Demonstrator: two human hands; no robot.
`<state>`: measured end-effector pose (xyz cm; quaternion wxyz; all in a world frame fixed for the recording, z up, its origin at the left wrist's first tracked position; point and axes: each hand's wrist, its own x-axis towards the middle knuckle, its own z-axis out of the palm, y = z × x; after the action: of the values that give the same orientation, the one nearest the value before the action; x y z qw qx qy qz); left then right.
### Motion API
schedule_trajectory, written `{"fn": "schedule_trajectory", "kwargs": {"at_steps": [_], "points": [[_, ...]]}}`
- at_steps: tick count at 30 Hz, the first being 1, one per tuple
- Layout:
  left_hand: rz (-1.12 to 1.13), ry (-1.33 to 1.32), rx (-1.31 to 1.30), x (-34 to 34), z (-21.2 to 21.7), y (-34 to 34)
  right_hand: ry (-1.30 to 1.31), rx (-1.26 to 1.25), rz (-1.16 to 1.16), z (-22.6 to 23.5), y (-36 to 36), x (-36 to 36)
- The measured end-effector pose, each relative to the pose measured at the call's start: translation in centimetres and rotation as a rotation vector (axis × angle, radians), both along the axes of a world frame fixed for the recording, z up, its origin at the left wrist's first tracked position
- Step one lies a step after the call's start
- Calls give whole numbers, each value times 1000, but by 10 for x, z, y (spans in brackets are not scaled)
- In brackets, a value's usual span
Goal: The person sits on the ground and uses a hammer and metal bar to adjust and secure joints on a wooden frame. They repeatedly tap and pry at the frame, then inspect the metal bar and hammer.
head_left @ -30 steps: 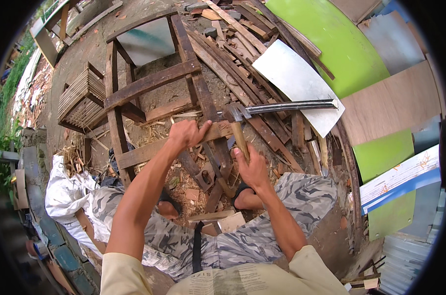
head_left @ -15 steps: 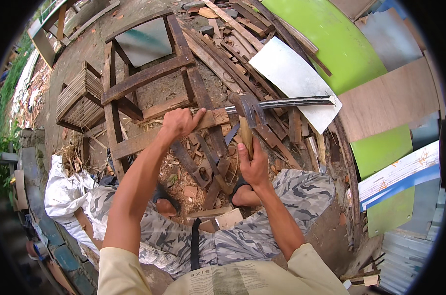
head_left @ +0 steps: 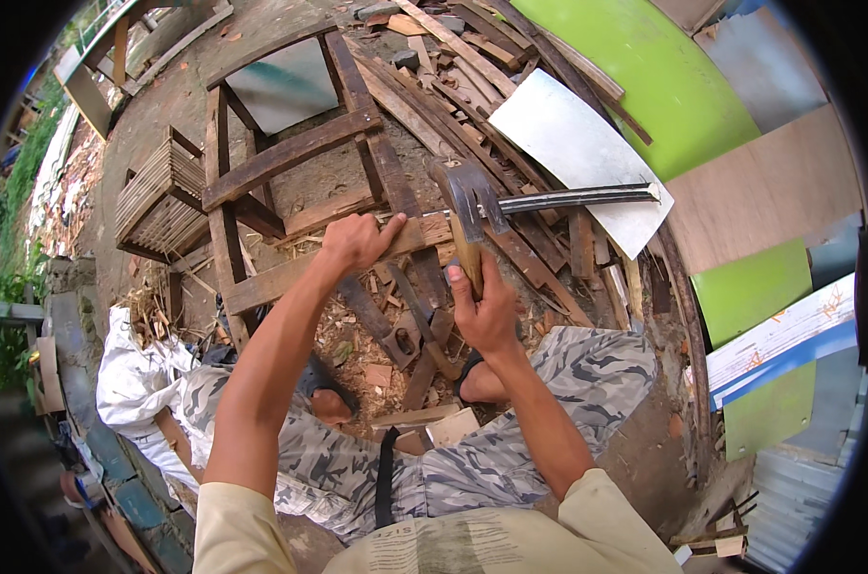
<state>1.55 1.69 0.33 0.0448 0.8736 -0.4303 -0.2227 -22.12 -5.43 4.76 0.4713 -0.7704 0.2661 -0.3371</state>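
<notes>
Sprawling across the dirt ground [head_left: 166, 105] is a dark wooden frame [head_left: 290, 158] of weathered rails, with a heap of broken slats [head_left: 472, 67] piled beyond it and a green curved panel [head_left: 664, 86] at the upper right. A grey metal sheet [head_left: 578, 153] lies on the slats, and a small slatted wooden piece [head_left: 161, 196] sits to the left of the frame. The person sits low, knees in camouflage trousers [head_left: 587, 359], with wood chips and short offcuts [head_left: 415, 368] scattered between the feet. A long plank [head_left: 305, 273] of the frame runs slantwise just in front of the hands. The left hand [head_left: 356, 241] rests on that plank, fingers curled down over its top edge and the thumb stretched along it, pressing rather than gripping all the way round. The right hand [head_left: 487, 311] is wrapped tight round the wooden handle of a claw hammer [head_left: 467, 206], fingers fully closed, thumb up along the shaft. The hammer stands nearly upright, its steel head raised above the plank's right end, near the left hand. A dark metal bar [head_left: 578, 198] lies just beyond the hammer head.
</notes>
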Motion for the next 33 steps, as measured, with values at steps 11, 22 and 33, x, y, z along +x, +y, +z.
{"fn": "schedule_trajectory", "kwargs": {"at_steps": [11, 22, 33], "points": [[-5, 11, 65, 3, 5, 1, 96, 121, 3, 22, -9, 0], [-46, -11, 12, 11, -10, 2, 201, 193, 4, 19, -11, -5], [78, 70, -7, 6, 5, -5, 260, 82, 41, -8, 5, -16]]}}
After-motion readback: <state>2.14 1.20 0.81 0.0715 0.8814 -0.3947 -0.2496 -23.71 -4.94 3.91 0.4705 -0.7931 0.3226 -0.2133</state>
